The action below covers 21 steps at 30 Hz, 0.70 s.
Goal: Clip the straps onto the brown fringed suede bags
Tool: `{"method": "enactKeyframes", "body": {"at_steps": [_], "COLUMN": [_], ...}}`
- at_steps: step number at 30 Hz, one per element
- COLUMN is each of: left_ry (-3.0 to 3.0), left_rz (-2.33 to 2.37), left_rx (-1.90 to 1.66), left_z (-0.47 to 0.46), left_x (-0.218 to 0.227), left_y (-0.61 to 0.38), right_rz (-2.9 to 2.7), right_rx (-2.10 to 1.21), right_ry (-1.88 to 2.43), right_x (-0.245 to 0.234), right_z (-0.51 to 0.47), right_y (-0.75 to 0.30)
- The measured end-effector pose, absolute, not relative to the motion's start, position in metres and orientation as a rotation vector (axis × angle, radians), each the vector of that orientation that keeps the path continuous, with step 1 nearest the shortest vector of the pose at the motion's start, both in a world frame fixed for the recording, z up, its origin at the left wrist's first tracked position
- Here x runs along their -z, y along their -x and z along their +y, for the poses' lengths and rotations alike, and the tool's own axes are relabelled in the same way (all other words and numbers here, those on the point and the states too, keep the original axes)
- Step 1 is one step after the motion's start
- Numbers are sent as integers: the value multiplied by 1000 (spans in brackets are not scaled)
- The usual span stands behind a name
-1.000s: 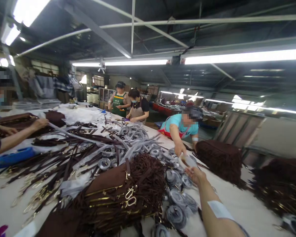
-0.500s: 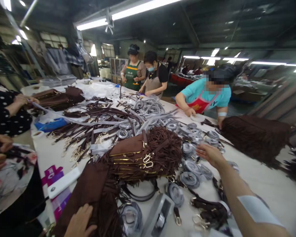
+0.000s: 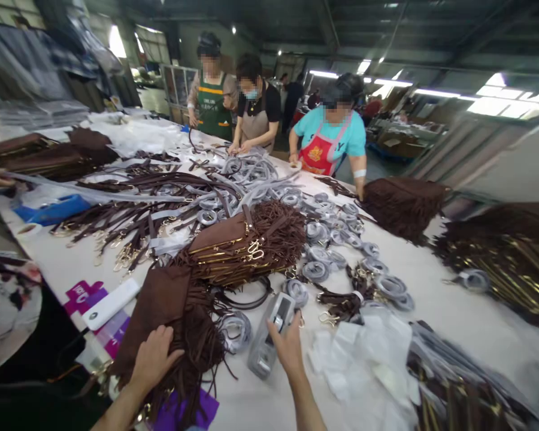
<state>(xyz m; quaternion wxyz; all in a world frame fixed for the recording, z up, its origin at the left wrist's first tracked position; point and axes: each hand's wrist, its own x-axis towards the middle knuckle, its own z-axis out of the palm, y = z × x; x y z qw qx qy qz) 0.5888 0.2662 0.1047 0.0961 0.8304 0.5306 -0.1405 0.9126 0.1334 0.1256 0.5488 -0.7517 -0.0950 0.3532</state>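
Note:
My left hand (image 3: 155,359) lies flat with fingers spread on a dark brown fringed bag (image 3: 150,314). Beside it, my right hand (image 3: 290,344) is at a grey tape dispenser (image 3: 261,354), thumb over its top and fingers by its right side, thumb and fingers apart. Whether it presses on the dispenser I cannot tell. A stack of brown fringed bags (image 3: 220,242) with gold zips and clasps lies just beyond. Coils of grey-wrapped strap (image 3: 236,332) sit next to the dispenser. Under the near bag shows a purple sheet (image 3: 206,410).
Brown straps with gold hooks (image 3: 130,245) cover the table's left. A blue packet (image 3: 51,209) and white device (image 3: 111,304) lie there. White plastic wrapping (image 3: 363,353) and more bags (image 3: 512,263) are at right. Several co-workers, one in a red apron (image 3: 318,151), stand around the table.
My right hand has come back from the strap coils at right to the tape dispenser. My left hand stays on the bag. The view has swung right; the co-worker in red stands more upright.

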Motion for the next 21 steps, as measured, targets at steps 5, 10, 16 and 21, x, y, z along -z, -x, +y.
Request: {"method": "enactKeyframes", "body": {"at_steps": [5, 10, 16, 21], "left_ry": [-2550, -2625, -2269, -1444], "left_rz": [1520, 1480, 839, 599], "left_rx": [443, 510, -78, 233], "left_z": [272, 273, 251, 217], "left_x": [-106, -124, -132, -117], "left_y": [-590, -602, -671, -718], "right_rz": [-171, -130, -71, 36], "right_rx": [-634, -589, -681, -800], "right_ry": [1934, 1927, 1741, 1490], "right_x": [-124, -123, -123, -127], "right_z": [171, 164, 120, 70], "right_y": [-901, -914, -920, -854]}}
